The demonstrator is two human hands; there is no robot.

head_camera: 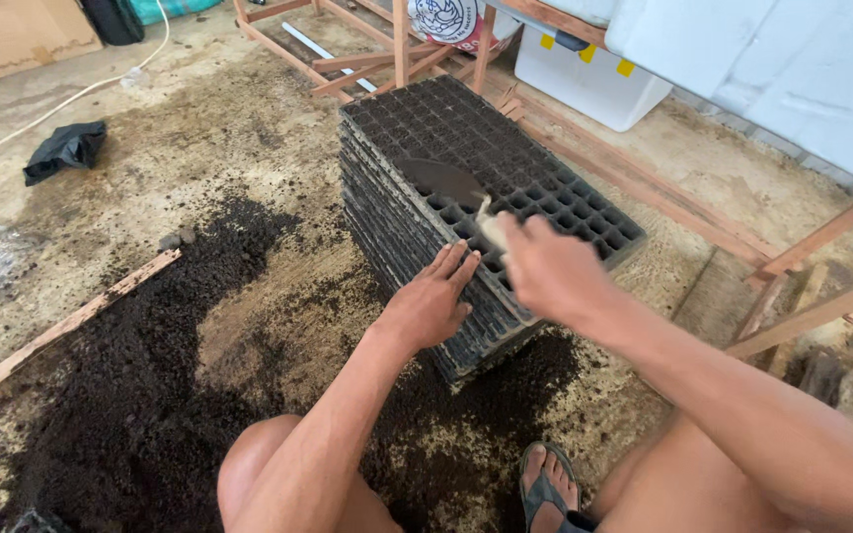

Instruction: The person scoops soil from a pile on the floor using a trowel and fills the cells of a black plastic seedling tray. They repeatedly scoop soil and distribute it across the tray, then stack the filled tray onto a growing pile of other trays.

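A tall stack of black plastic seedling trays (466, 138) stands on the dirty floor in front of me. Dark soil fills a patch of cells near the top tray's middle. My left hand (431, 301) lies flat with fingers spread on the stack's near edge and side. My right hand (545, 266) hovers over the near end of the top tray, fingers closed around a small pale object (491, 225) that sticks out toward the soil patch. What the object is I cannot tell.
A wide heap of dark soil (130, 375) lies on the floor at left. A wooden slat (81, 316), a black bag (66, 150), a white hose (32, 123), wooden frames (812, 296) and a white box (584, 79) surround the stack. My sandalled foot (545, 489) rests below.
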